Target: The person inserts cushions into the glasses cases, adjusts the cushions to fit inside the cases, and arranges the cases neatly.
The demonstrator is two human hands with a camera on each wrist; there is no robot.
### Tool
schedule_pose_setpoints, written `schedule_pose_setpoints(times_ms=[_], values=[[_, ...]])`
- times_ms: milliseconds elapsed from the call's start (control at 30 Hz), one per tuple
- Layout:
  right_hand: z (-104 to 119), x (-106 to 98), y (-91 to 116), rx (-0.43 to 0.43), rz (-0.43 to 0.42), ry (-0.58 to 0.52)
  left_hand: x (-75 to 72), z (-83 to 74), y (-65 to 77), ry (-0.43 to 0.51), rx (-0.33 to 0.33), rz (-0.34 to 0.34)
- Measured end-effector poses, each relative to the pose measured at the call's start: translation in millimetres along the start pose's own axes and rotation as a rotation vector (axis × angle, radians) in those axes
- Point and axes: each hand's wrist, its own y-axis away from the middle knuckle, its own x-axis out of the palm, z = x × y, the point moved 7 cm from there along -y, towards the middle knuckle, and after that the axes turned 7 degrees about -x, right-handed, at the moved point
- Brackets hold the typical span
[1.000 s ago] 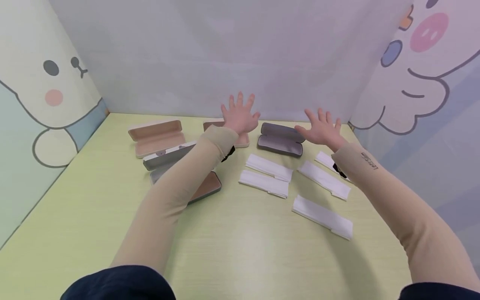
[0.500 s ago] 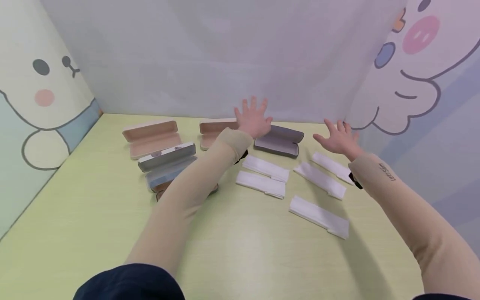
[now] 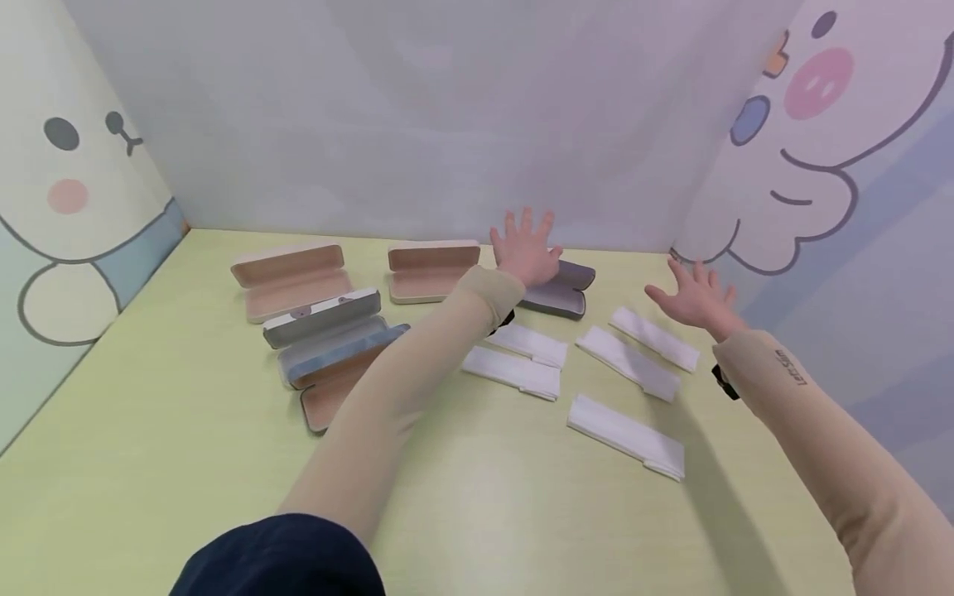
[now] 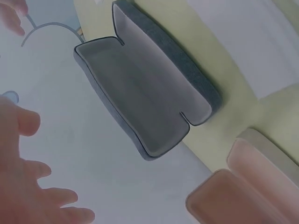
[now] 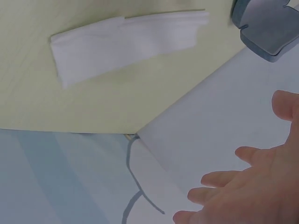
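My left hand (image 3: 527,255), fingers spread and holding nothing, is raised over the back of the table, overlapping an open dark grey glasses case (image 3: 555,302) in the head view. That case's pale grey lining (image 4: 140,88) shows in the left wrist view, apart from the hand. My right hand (image 3: 698,300) hovers at the back right, also spread and bare of any object. Nearest to it lies a folded white cloth (image 3: 656,338). More folded white cloths (image 3: 626,437) lie across the middle and right.
Two open pink-lined cases (image 3: 428,285) (image 3: 294,288) stand along the back. In front of the left one are an open grey case (image 3: 328,327) and an open brown-lined case (image 3: 328,401), partly behind my left sleeve (image 3: 387,422). Printed cloth walls (image 3: 358,124) border the table.
Both hands have moved to the right, fingers still spread. The left sleeve has uncovered the middle pink-lined case and more of the left cases. The view has shifted slightly; the cases and cloths stay put.
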Motion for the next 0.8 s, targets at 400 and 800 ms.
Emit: schedule_pose_setpoints(times_ms=[400, 800], values=[[-27.2, 10.4, 12.6, 0.050, 0.002, -0.029, 10.6, -51.3, -0.1, 0.018, 0.140, -0.066], [-47.1, 29.9, 21.8, 0.089, 0.012, -0.019, 46.2, -109.0, 5.4, -0.052, 0.255, -0.074]])
